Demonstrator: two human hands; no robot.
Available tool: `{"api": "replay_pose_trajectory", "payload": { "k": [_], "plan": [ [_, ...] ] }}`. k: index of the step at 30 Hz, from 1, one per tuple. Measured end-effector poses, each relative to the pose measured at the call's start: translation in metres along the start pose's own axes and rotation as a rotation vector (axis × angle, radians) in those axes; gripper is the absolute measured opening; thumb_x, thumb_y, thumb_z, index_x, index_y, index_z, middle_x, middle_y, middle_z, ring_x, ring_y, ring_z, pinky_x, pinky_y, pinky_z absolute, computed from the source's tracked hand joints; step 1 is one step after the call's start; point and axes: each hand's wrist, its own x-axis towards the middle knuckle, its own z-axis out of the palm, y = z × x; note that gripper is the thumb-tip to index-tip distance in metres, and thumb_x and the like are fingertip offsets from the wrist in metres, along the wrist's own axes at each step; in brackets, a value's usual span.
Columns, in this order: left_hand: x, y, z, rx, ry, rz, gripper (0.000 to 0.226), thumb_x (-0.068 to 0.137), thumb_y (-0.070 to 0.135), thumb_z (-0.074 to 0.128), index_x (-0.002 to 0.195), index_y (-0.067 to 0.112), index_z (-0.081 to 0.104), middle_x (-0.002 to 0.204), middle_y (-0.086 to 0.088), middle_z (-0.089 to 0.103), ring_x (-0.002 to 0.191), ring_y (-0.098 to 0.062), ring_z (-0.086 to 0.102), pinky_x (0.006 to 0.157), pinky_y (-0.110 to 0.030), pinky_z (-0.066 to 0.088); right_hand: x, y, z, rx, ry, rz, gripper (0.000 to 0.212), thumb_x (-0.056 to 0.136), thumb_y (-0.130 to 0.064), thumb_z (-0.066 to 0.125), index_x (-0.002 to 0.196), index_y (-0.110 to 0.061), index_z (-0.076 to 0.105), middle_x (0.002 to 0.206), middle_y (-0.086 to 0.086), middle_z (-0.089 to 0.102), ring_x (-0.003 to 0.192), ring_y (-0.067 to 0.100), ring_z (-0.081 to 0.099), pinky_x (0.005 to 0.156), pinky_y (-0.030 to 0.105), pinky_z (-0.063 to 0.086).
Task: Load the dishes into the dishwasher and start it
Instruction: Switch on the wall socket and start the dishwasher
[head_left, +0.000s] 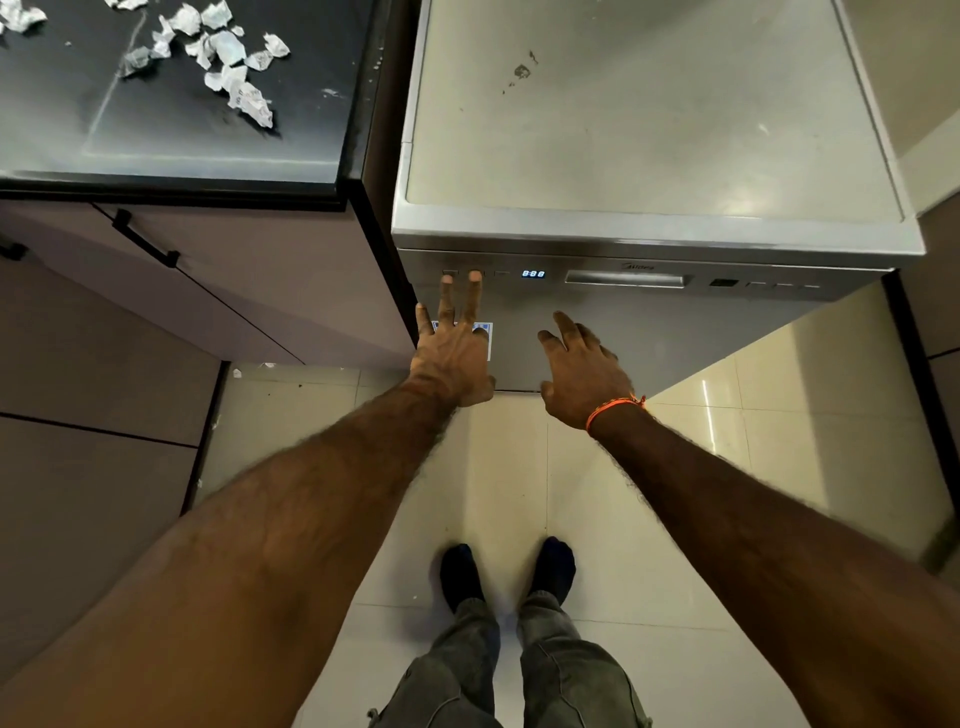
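My left hand (451, 358) reaches straight fingers to the buttons (462, 273) on the shut dishwasher (649, 322); my right hand (584, 371) hovers, loosely spread. One firm press should do.

The light is dim and warm, brightest on the pale floor tiles (810, 395) at right, where a thin streak of glare shows, and soft sheen lies on the dishwasher (649, 130) top. The forearms near the bottom edge are dark and slightly soft, and the wide lens bends the dark table (171, 150) edge and cabinet lines outward.
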Motion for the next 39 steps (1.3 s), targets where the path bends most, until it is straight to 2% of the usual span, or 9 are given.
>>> {"api": "replay_pose_trajectory", "payload": {
  "k": [4,12,18,24,28,33,39],
  "plan": [
    [-0.005,0.003,0.003,-0.042,0.053,-0.007,0.06,0.084,0.049,0.068,0.136,0.019,0.061,0.163,-0.011,-0.033,0.148,-0.044,-0.028,0.118,-0.068,0.0,0.0,-0.006,-0.004,-0.014,0.041,-0.001,0.074,0.094,-0.032,0.061,0.157,-0.019,0.024,0.168,0.007,0.003,0.153,0.035,0.01,0.119,0.054,0.023],
    [-0.003,0.002,0.003,-0.019,0.027,0.019,0.072,0.088,0.051,0.064,0.15,0.019,0.045,0.162,-0.015,-0.033,0.149,-0.045,-0.026,0.12,-0.065,0.0,-0.003,-0.011,-0.005,-0.037,0.077,-0.009,0.075,0.093,-0.03,0.061,0.157,-0.017,0.024,0.168,0.009,0.002,0.154,0.036,0.005,0.121,0.055,0.018],
    [-0.002,0.001,0.008,-0.003,0.057,0.027,0.072,0.09,0.05,0.063,0.151,0.016,0.043,0.165,-0.017,-0.025,0.149,-0.046,-0.023,0.121,-0.064,0.001,-0.003,-0.002,0.003,-0.038,0.069,0.016,0.073,0.094,-0.031,0.059,0.157,-0.018,0.024,0.168,0.009,0.001,0.153,0.036,0.007,0.12,0.055,0.019],
    [0.002,-0.011,0.009,0.019,0.063,0.067,0.073,0.082,0.056,0.067,0.142,0.017,0.055,0.162,-0.011,-0.035,0.147,-0.044,-0.031,0.118,-0.069,-0.002,-0.001,0.004,0.005,-0.025,0.047,0.033,0.073,0.095,-0.033,0.06,0.157,-0.019,0.024,0.168,0.007,0.0,0.154,0.035,0.007,0.119,0.055,0.02],
    [-0.001,-0.015,0.009,0.045,0.059,0.058,0.069,0.08,0.059,0.066,0.137,0.02,0.061,0.162,-0.007,-0.036,0.148,-0.043,-0.03,0.118,-0.072,0.003,0.003,0.005,0.004,-0.03,0.047,0.038,0.073,0.094,-0.035,0.06,0.156,-0.019,0.024,0.168,0.008,0.002,0.153,0.035,0.009,0.119,0.055,0.021],
    [-0.009,0.013,0.0,-0.062,0.105,0.038,0.073,0.092,0.05,0.059,0.153,0.015,0.039,0.167,-0.015,-0.018,0.152,-0.044,-0.015,0.122,-0.065,0.012,-0.003,0.003,0.003,-0.03,0.046,0.047,0.075,0.094,-0.034,0.062,0.157,-0.019,0.024,0.168,0.008,0.003,0.153,0.036,0.011,0.119,0.055,0.022],
    [-0.022,0.051,-0.011,-0.118,0.104,0.091,0.09,0.095,0.046,0.059,0.161,0.012,0.01,0.166,-0.016,-0.019,0.154,-0.039,-0.013,0.124,-0.057,0.011,-0.023,0.024,-0.013,0.0,0.093,0.095,0.077,0.091,-0.034,0.064,0.155,-0.017,0.025,0.167,0.01,0.007,0.152,0.037,0.015,0.117,0.054,0.026]
  ]
}}
